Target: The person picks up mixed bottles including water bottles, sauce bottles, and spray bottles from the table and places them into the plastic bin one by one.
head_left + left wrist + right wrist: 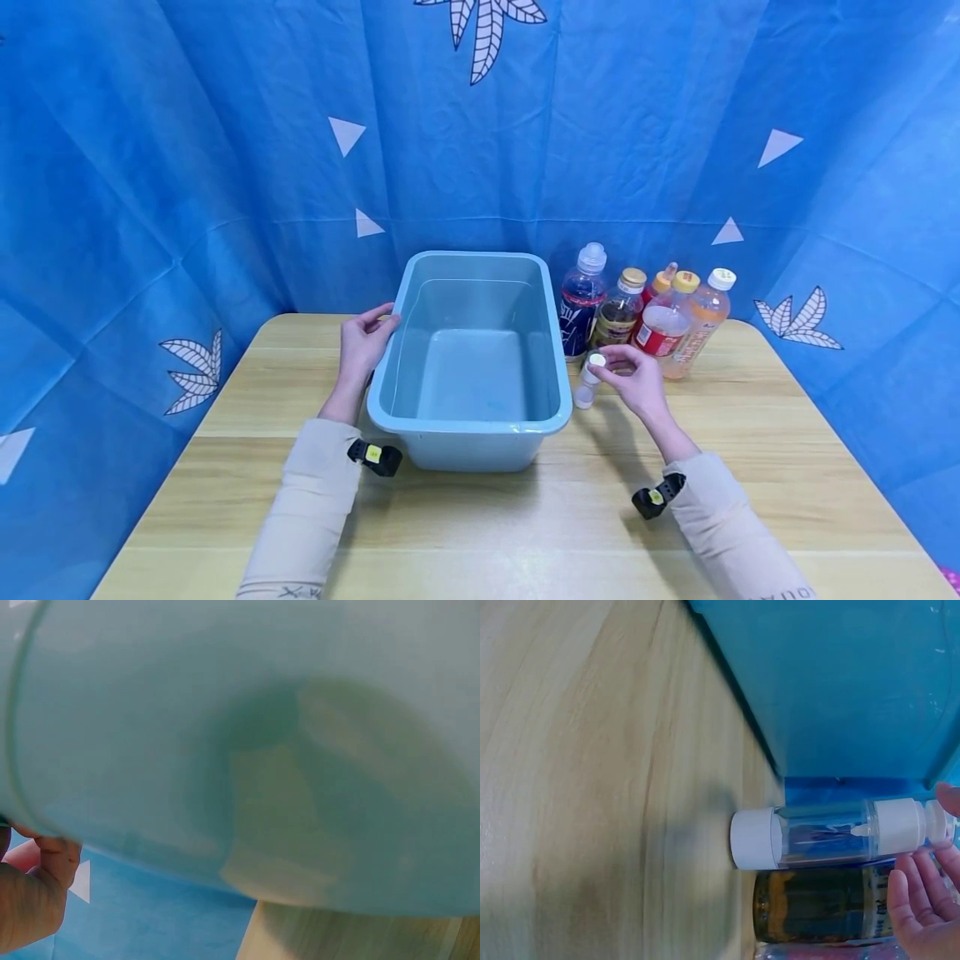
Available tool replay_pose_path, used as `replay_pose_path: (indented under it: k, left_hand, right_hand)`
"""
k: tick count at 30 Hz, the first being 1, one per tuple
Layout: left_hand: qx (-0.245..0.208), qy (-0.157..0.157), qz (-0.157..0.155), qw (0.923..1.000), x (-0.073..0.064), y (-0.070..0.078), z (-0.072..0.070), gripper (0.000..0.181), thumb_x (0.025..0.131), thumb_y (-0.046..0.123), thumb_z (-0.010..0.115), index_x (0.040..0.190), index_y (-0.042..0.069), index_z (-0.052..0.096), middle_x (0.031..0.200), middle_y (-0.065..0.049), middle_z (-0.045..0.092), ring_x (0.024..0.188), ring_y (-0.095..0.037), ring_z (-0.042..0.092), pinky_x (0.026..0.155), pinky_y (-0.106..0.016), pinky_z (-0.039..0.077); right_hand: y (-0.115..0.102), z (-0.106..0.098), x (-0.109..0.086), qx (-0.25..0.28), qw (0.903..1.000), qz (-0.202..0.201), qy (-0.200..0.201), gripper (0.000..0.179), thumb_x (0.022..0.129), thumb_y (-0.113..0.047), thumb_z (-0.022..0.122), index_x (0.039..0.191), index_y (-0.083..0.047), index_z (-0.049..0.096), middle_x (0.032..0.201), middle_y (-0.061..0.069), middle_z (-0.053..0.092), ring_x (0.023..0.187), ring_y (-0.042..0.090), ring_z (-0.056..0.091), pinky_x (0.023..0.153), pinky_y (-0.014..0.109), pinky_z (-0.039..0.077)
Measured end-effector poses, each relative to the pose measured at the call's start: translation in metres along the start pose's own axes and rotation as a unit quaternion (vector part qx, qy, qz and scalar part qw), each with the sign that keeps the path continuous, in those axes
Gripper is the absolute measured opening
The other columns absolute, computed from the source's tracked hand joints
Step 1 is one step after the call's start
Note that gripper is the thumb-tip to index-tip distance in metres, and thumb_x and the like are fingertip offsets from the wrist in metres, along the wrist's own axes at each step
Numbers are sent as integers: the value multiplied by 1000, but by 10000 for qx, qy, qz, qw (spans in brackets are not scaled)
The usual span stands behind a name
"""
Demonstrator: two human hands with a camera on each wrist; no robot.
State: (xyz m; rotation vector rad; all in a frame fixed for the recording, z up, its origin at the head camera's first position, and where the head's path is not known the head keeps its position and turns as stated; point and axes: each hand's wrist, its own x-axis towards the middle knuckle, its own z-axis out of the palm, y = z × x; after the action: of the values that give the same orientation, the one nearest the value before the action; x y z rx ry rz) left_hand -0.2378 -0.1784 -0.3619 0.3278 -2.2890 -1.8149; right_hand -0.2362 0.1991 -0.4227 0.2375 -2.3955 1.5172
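A light blue plastic basin point(472, 427) stands on the table, and my left hand point(365, 342) grips its left rim with the thumb and fingers. The left wrist view is mostly filled by the basin's outer wall point(150, 735). To the right of the basin is a small clear bottle point(825, 834) with white ends, upright on the table. My right hand point(633, 379) pinches this bottle near its top, the thumb on one side and the fingers on the other. The basin's interior holds nothing that I can see.
Behind my right hand several drink bottles stand close together: a dark blue one point(577, 312), a gold-capped one point(617, 321), a red-labelled one point(662, 329) and an orange one point(701, 321). A blue curtain point(285, 150) hangs around the wooden table point(480, 533).
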Motion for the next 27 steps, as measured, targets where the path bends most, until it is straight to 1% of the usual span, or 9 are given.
replay_pose_path:
  k: [4, 9, 11, 16, 22, 27]
  left_hand:
    - [-21, 14, 38, 10000, 0, 0, 1, 37, 87, 23, 56, 121, 8, 55, 105, -14, 59, 81, -19, 56, 68, -22, 50]
    - [-44, 35, 73, 10000, 0, 0, 1, 36, 87, 22, 56, 120, 8, 56, 104, -15, 59, 79, -17, 56, 66, -20, 49]
    - [-57, 33, 82, 9999, 0, 0, 1, 36, 87, 22, 56, 120, 8, 56, 104, -15, 59, 79, -18, 56, 66, -21, 50]
    - [-63, 13, 72, 10000, 0, 0, 2, 36, 87, 23, 56, 120, 8, 56, 105, -14, 59, 81, -19, 57, 68, -22, 50]
    - [-57, 47, 61, 10000, 1, 0, 2, 37, 87, 24, 56, 120, 8, 56, 105, -14, 59, 82, -19, 56, 68, -22, 49]
    - [-47, 86, 40, 9999, 0, -1, 2, 37, 87, 25, 57, 120, 9, 56, 104, -13, 59, 81, -18, 56, 67, -21, 49]
  right_hand:
    - [-8, -3, -2, 124, 9999, 20, -43, 31, 73, -7, 72, 98, 7, 61, 86, 21, 61, 72, 14, 57, 63, 15, 48]
    - [-35, -8, -7, 254, 9996, -80, -29, 27, 73, 2, 68, 96, 13, 59, 85, 27, 59, 71, 17, 55, 62, 16, 48]
    - [-45, -9, -9, 204, 9997, -121, -23, 26, 73, 4, 67, 96, 14, 58, 85, 27, 58, 70, 14, 55, 62, 16, 47]
    - [-58, -14, -9, 62, 9998, -207, -49, 26, 74, 3, 67, 96, 13, 58, 84, 26, 58, 68, 10, 54, 61, 13, 46]
    - [-70, -19, -8, -47, 9994, -275, -200, 27, 75, 0, 67, 97, 11, 58, 84, 24, 59, 68, 14, 55, 59, 11, 45]
    - [-84, -22, -8, -88, 9991, -347, -232, 26, 75, 0, 67, 97, 11, 59, 86, 24, 59, 68, 13, 55, 60, 12, 46]
